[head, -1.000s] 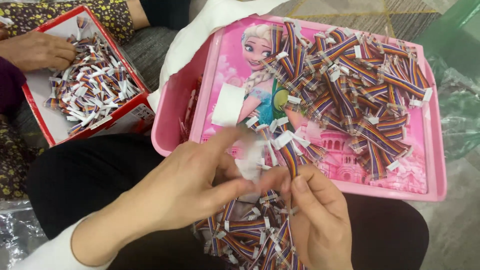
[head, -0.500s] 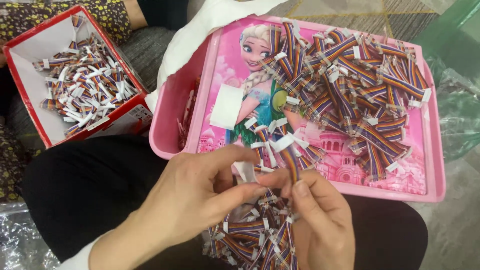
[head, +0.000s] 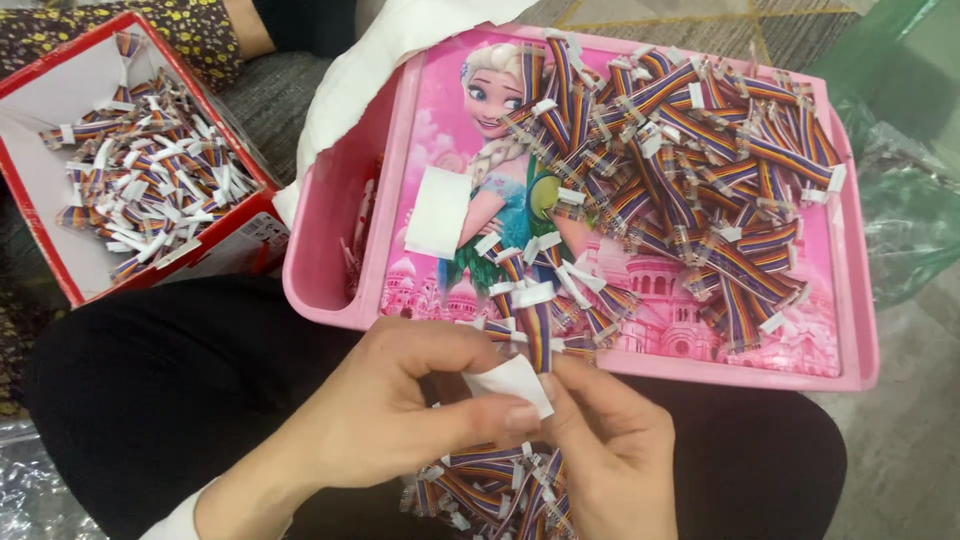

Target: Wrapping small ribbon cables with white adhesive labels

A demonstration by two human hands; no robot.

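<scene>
Pinching a small white label (head: 512, 382) between thumb and fingertips, the left hand (head: 400, 410) and the right hand (head: 610, 450) are meeting just below the near rim of the pink tray (head: 330, 210), both closed on that one slip of paper. A short rainbow ribbon cable (head: 537, 330) is standing up from the pinch and is overlapping the tray's near edge. More cables of the same kind are lying in a lap pile (head: 490, 490) directly under the hands, against the black trousers (head: 170, 390). On the tray, a big heap of ribbon cables (head: 690, 170) is filling the right half and is reaching close to the far and right rims, while the left part, around a loose white paper square (head: 438, 212), is staying fairly open. A red cardboard box (head: 258, 232), well to the left, is holding finished pieces, its corner sitting just beside the tray's left wall. Crinkled green plastic (head: 915, 220) is bordering the tray on the right.
</scene>
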